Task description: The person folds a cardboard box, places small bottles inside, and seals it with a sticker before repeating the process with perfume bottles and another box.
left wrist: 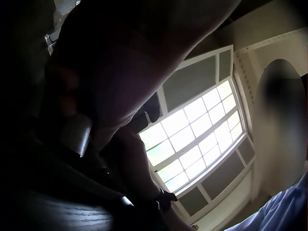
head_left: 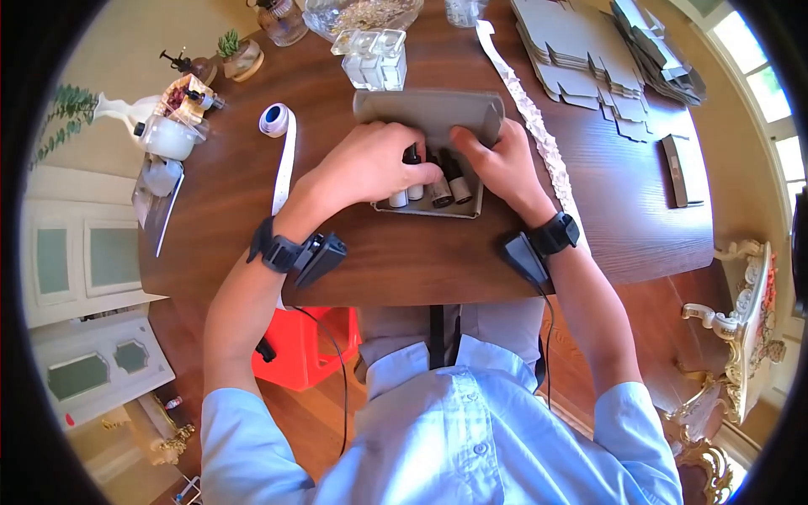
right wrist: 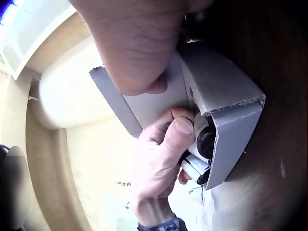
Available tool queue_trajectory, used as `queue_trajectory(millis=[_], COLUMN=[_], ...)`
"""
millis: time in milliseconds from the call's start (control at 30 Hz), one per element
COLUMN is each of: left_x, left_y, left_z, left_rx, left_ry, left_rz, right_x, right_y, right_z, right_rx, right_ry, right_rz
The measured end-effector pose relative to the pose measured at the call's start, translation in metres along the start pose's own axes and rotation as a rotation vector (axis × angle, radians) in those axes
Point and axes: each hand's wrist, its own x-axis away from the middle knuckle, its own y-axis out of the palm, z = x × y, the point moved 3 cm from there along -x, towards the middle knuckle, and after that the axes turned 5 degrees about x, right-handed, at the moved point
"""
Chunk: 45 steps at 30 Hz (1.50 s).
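A small cardboard box (head_left: 474, 204) sits on the table in front of the person, its lid (head_left: 429, 107) raised at the back. Inside it, small bottles with black caps (head_left: 458, 187) lean side by side. The left hand (head_left: 374, 164) reaches in from the left, thumb and fingers curled around one bottle (head_left: 415, 192). In the right wrist view, that hand's thumb lies against the bottles near a pale bottle (right wrist: 195, 167). The right hand (head_left: 509, 168) grips the box's right side by the lid, thumb inside. The left wrist view is mostly dark.
Behind the box stand clear glass blocks (head_left: 373, 63) and a glass bowl (head_left: 362, 13). A tape roll (head_left: 276, 120) lies left; a crumpled paper strip (head_left: 534, 122) runs along the right. Flattened cardboard (head_left: 572, 55) is stacked at the far right, near a narrow box (head_left: 682, 171).
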Motion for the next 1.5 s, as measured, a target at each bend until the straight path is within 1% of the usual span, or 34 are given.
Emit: queue_trajectory(millis=[67,133,167,233,267,333,400,433,467,500,533,567,600,633,667,700,733,800,833,867,900,933,967,1000,1067,1100,1133,1200,1233,1267,1333,1400,1467,1500], left_x=[-0.004,0.008,0.013,0.027,0.032,0.044,0.056,0.06,0.062,0.061,0.059,0.053,0.044,0.035,0.025,0.015,0.012,0.013,0.013,0.014,0.016,0.018,0.021,0.026,0.037,0.04,0.045,0.059,0.069,0.079,0.094,0.095,0.088,0.084], left_y=[0.002,0.004,0.007,0.005,0.007,0.003,-0.011,-0.019,-0.026,-0.033,-0.038,-0.041,-0.04,-0.039,-0.041,-0.041,-0.041,-0.037,-0.034,-0.033,-0.034,-0.032,-0.029,-0.029,-0.026,-0.022,-0.018,-0.006,0.005,0.015,0.027,0.028,0.035,0.037], left_z=[-0.003,-0.002,-0.001,0.006,0.006,0.005,0.0,-0.004,-0.014,-0.018,-0.02,-0.023,-0.027,-0.032,-0.036,-0.039,-0.035,-0.028,-0.026,-0.025,-0.024,-0.025,-0.025,-0.022,-0.018,-0.02,-0.023,-0.033,-0.037,-0.037,-0.037,-0.034,-0.029,-0.03], left_rx=[-0.099,-0.164,-0.167,-0.222,-0.222,-0.086,-0.018,-0.05,0.017,0.051,0.085,0.092,0.15,0.207,0.212,0.187,0.161,0.11,0.12,0.127,0.127,0.204,0.28,0.282,0.462,0.466,0.415,0.369,0.099,-0.173,-0.151,-0.222,-0.303,-0.31], left_ry=[-0.035,0.108,0.11,0.212,0.215,0.155,0.107,0.092,0.056,0.031,0.008,0.024,0.092,0.159,0.169,0.215,0.26,0.272,0.284,0.297,0.304,0.237,0.169,0.172,0.001,0.001,0.018,0.03,0.146,0.26,0.115,0.152,0.319,0.322], left_rz=[0.015,0.235,0.234,0.537,0.535,0.564,0.676,0.769,0.82,0.811,0.803,0.806,0.753,0.698,0.7,0.653,0.607,0.631,0.632,0.637,0.638,0.57,0.5,0.5,0.358,0.358,0.359,0.358,0.374,0.384,0.293,0.276,0.405,0.412], right_x=[-0.001,0.0,-0.001,-0.001,-0.001,-0.001,-0.001,-0.002,-0.002,-0.001,0.0,0.0,0.0,-0.001,-0.002,-0.001,-0.002,-0.003,-0.003,-0.004,-0.005,-0.004,-0.002,0.0,0.004,0.008,0.015,0.041,0.057,0.076,0.098,0.095,0.093,0.086], right_y=[0.0,0.0,0.0,0.0,0.0,-0.001,-0.003,-0.006,-0.01,-0.012,-0.013,-0.014,-0.016,-0.017,-0.02,-0.023,-0.026,-0.033,-0.036,-0.038,-0.038,-0.037,-0.036,-0.035,-0.035,-0.035,-0.034,-0.025,-0.02,-0.015,-0.011,-0.01,-0.003,0.001], right_z=[0.0,0.0,0.0,-0.001,-0.004,-0.006,-0.009,-0.011,-0.011,-0.012,-0.015,-0.019,-0.024,-0.028,-0.036,-0.044,-0.051,-0.068,-0.074,-0.079,-0.081,-0.081,-0.082,-0.083,-0.087,-0.089,-0.09,-0.084,-0.077,-0.065,-0.073,-0.077,-0.077,-0.073], right_rx=[0.04,0.052,0.04,0.028,0.022,0.025,-0.081,-0.076,-0.055,-0.032,-0.023,-0.028,-0.031,-0.02,0.13,0.279,0.287,0.577,0.651,0.656,0.637,0.616,0.619,0.601,0.585,0.553,0.52,0.532,0.541,0.627,0.825,0.847,0.869,0.869], right_ry=[-0.001,0.027,0.009,-0.005,-0.007,-0.013,-0.044,-0.048,0.025,0.098,0.095,0.036,-0.025,-0.031,-0.127,-0.222,-0.225,-0.185,-0.197,-0.201,-0.149,-0.095,-0.093,-0.105,-0.114,-0.074,-0.034,-0.044,-0.058,-0.125,-0.173,-0.15,-0.132,-0.135], right_rz=[0.002,-0.009,0.0,0.014,0.012,0.01,0.068,0.073,0.035,0.001,0.01,0.063,0.114,0.118,0.179,0.238,0.241,0.189,0.153,0.158,0.076,-0.007,-0.005,-0.027,-0.05,-0.111,-0.173,-0.17,-0.162,-0.207,-0.208,-0.217,-0.224,-0.202])
